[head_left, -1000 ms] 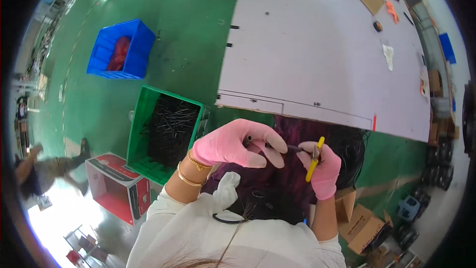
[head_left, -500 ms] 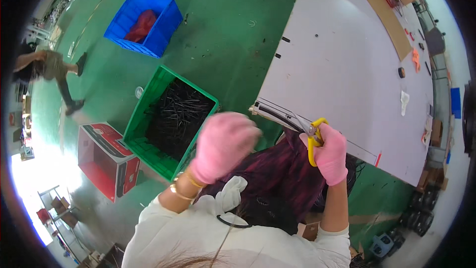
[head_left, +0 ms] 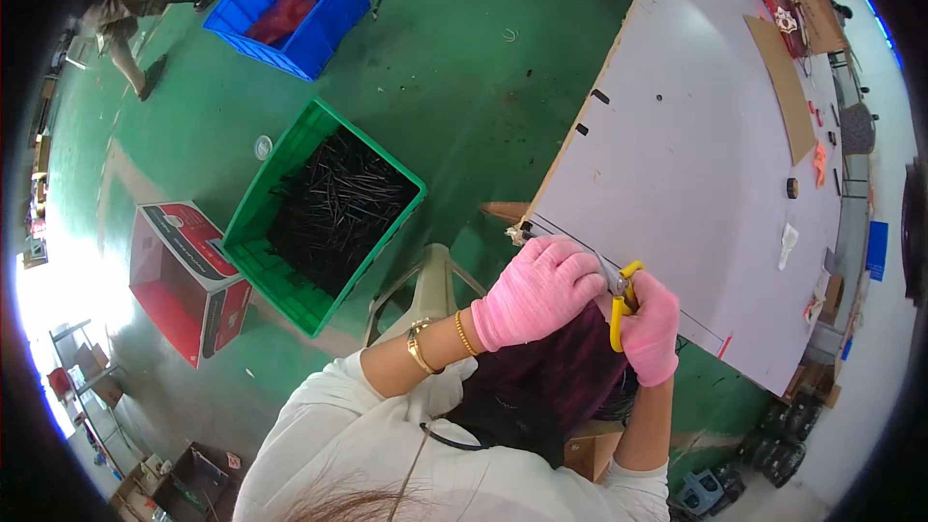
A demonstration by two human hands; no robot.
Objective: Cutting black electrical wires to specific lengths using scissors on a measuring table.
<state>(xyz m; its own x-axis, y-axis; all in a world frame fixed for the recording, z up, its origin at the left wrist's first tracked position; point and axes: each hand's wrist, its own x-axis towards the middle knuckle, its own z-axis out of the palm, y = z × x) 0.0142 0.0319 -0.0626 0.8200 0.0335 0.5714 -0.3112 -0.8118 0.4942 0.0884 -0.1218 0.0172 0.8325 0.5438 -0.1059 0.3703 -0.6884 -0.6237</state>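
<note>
Both my hands wear pink gloves and meet at the near edge of the white table (head_left: pixel 667 193). Yellow-handled scissors (head_left: pixel 619 324) are gripped in my right hand (head_left: pixel 651 333), their blades pointing up and left, partly covered by the other hand. My left hand (head_left: pixel 539 295) is closed right beside the blades; whatever its fingers hold is hidden. Left of my hands, on the floor, a green crate (head_left: pixel 259 203) contains many thin black strips or tubes (head_left: pixel 338 203).
A red and white cardboard box (head_left: pixel 188 275) adjoins the crate, and a pale plastic stool (head_left: pixel 435 285) stands at its right. Farther off is a blue crate (head_left: pixel 329 29) with a red bag (head_left: pixel 285 12). A person (head_left: pixel 135 5) walks at far left. Brown cardboard (head_left: pixel 781 87) lies on the table.
My left hand has moved right, from near the green crate to the scissors at the table edge. The black strip visible by the blades is now hidden. The view has shifted.
</note>
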